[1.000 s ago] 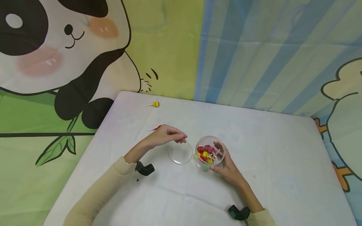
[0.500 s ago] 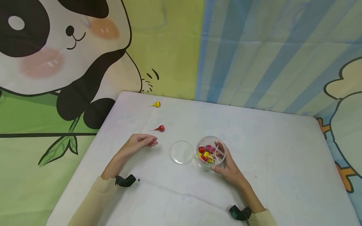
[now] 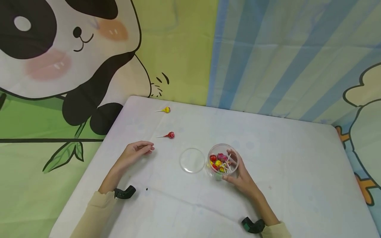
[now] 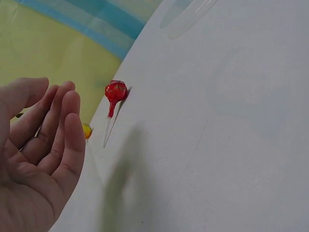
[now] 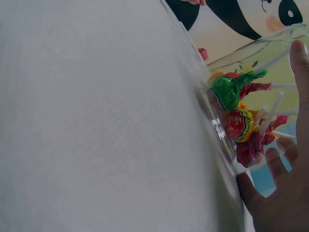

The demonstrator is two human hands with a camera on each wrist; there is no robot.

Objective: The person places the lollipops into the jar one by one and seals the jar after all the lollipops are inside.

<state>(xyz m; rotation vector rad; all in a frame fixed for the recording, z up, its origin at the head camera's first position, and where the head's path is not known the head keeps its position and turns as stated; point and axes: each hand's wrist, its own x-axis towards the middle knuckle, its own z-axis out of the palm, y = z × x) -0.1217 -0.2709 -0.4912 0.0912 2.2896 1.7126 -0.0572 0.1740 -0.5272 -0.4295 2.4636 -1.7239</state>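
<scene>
My right hand [image 3: 242,177] grips a clear plastic jar [image 3: 223,145] from its right side, thumb at the front and fingers behind. Inside the jar lie several wrapped lollipops, among them a green lollipop [image 5: 225,92] and a yellow-and-red one [image 5: 239,124] in the right wrist view. My left hand [image 3: 135,153] hovers over the left of the table with nothing in it, its fingers loosely bent. A red lollipop [image 3: 170,135] lies just beyond its fingertips, stick pointing left. Farther back is a yellow lollipop [image 3: 166,109].
A round clear lid [image 3: 191,160] lies flat on the white table [image 3: 285,172], just left of the jar. A tiny dark speck [image 3: 147,189] shows near the left wrist. Printed cloth with a panda [image 3: 113,76] hangs behind the table.
My left hand has drawn back leftward from above the lid, uncovering the red lollipop. The right hand stays on the jar.
</scene>
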